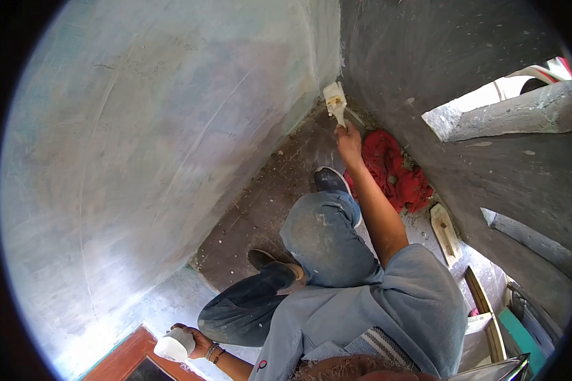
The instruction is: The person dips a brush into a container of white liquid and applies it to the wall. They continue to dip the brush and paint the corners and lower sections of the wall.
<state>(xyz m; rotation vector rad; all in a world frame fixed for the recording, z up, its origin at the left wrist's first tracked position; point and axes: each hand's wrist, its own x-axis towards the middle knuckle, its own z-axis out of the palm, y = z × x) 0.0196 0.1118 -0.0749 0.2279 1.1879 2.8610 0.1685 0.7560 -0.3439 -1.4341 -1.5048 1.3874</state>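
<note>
My right hand (349, 145) reaches far forward, its fingers closed around the handle of a wide paintbrush (335, 96). The brush is coated in white, and its bristle end is close to the corner where the pale, patchy wall (190, 127) meets the dark grey wall (388, 57). Down at the lower left, my left hand (201, 343) grips a white cup-like container (174, 345), tilted toward the left. What the container holds is hidden from this angle. Bracelets circle my left wrist.
A red cloth heap (388, 168) lies by my right forearm. Beyond it is a wooden float (445, 233) against the dark wall, which has slanted openings. A wooden frame (486, 311) stands at lower right, and a reddish-brown frame (124, 354) at lower left. Debris dots the floor (235, 235).
</note>
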